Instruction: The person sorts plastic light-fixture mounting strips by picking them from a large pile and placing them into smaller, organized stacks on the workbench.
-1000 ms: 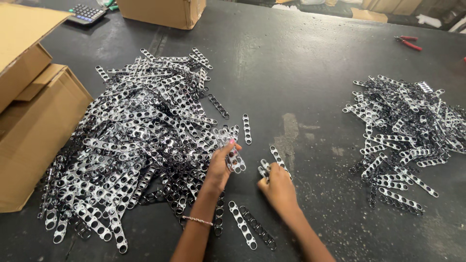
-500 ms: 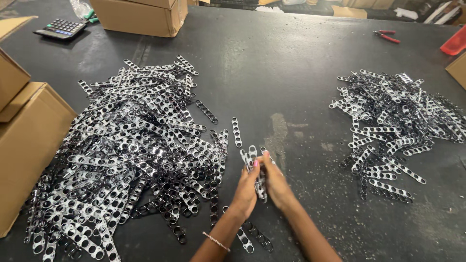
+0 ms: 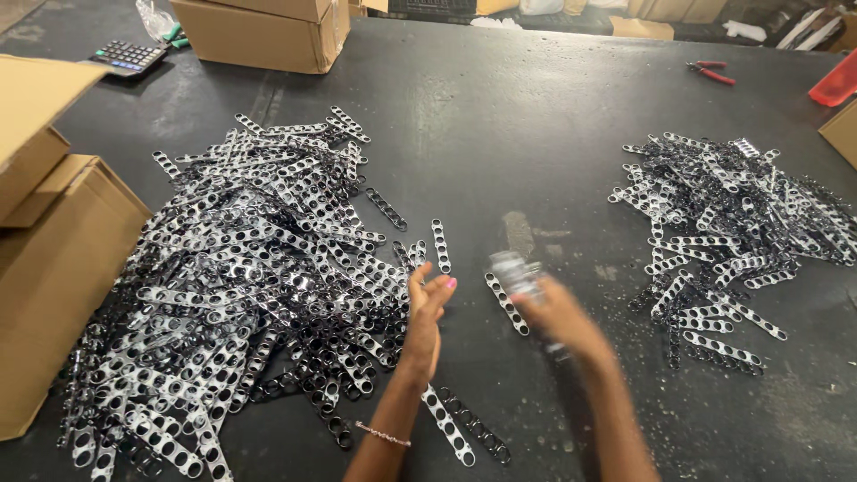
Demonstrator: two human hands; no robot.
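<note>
Left hand: our left hand (image 3: 427,308) sits at the right edge of the big pile of metal strips (image 3: 241,277), fingers loosely spread and slightly curled, nothing clamped in them; bracelet (image 3: 382,434) on the wrist.
Right hand: our right hand (image 3: 558,312) is motion-blurred, fingers closed around a small bunch of strips (image 3: 516,270); exact finger positions we cannot tell.
Held strips: above the dark table (image 3: 536,134), between the two piles, nearer the big one.
Loose strip: one strip (image 3: 506,303) lies flat just beside the right hand.
Second pile: smaller pile (image 3: 723,232) to the right, well apart from both hands.
Around: cardboard boxes (image 3: 54,268) at left, another box (image 3: 263,31) at top, calculator (image 3: 129,58) top left, red-handled pliers (image 3: 711,71) top right.
</note>
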